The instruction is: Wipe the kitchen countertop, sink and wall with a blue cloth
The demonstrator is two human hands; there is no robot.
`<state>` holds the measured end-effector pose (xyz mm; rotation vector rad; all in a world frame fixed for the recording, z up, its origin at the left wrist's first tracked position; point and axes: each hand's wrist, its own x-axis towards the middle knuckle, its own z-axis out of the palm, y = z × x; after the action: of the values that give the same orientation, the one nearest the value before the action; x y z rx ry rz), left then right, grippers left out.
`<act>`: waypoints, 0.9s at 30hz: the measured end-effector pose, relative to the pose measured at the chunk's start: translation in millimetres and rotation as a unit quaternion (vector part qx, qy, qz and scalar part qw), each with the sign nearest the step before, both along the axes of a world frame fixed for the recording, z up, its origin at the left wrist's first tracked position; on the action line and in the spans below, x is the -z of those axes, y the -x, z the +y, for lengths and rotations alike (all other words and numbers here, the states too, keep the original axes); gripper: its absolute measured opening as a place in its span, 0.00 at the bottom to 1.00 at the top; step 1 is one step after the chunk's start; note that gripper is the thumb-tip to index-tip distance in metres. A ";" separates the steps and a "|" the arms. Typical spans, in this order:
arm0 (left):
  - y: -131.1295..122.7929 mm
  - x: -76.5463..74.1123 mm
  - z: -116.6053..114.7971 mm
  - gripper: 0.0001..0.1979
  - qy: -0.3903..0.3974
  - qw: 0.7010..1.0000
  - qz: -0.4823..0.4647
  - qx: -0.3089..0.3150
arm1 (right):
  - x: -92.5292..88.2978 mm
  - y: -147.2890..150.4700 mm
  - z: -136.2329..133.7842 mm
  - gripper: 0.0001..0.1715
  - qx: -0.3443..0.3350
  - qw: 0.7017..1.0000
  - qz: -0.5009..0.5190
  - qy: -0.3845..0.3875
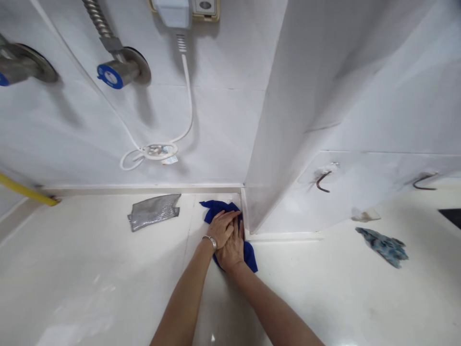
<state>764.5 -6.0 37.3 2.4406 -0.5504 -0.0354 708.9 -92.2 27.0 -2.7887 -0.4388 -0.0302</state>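
Note:
A blue cloth (216, 208) lies on the white counter (90, 269) against the base of a white tiled column (284, 144). My right hand (233, 249) lies flat on the cloth with fingers stretched toward the column. My left hand (221, 227), with a silver bracelet at the wrist, rests flat on top of the right hand. Both hands press down on the cloth, and neither is wrapped round it.
A grey cloth (153, 211) lies on the counter to the left. A patterned blue-grey rag (383, 246) lies at the right. Valves (118, 72), a coiled white cable (158, 152) and a socket hang on the tiled wall. Two hooks (322, 181) stick out of the column. A yellow rod (25, 191) enters from the left.

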 end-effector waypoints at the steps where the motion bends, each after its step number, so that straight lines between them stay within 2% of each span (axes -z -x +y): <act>1: -7.1 -1.7 -0.3 0.31 -0.005 1.000 0.008 0.008 | -0.8 -4.9 1.9 0.41 0.005 1.000 0.007 0.000; 5: -31.4 -5.7 0.2 0.32 -0.023 0.999 0.023 0.027 | 0.7 -22.2 8.2 0.41 0.030 0.999 0.011 -0.017; 10: -55.7 -1.0 2.6 0.30 -0.053 0.997 0.022 0.048 | 0.7 -43.1 16.3 0.41 0.051 0.999 -0.005 -0.007; 15: -78.8 10.0 2.0 0.22 -0.046 0.999 -0.010 0.021 | 0.5 -63.7 22.6 0.42 0.065 0.998 -0.019 0.012; 19: -94.3 20.1 -3.3 0.24 -0.031 0.999 -0.012 -0.009 | 4.2 -74.4 21.6 0.47 0.063 0.997 -0.029 0.029; 24: -90.9 18.5 -3.3 0.20 0.000 0.998 -0.010 -0.058 | 5.6 -80.3 15.4 0.48 0.039 0.998 -0.041 0.039; 27: -68.4 13.4 11.1 0.24 -0.001 0.994 -0.032 -0.105 | 0.3 -79.9 13.0 0.46 -0.044 0.996 -0.063 0.048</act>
<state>832.9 5.1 23.8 2.4955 -0.3178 0.1291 788.8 -79.2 26.7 -2.8697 -0.6076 -0.1694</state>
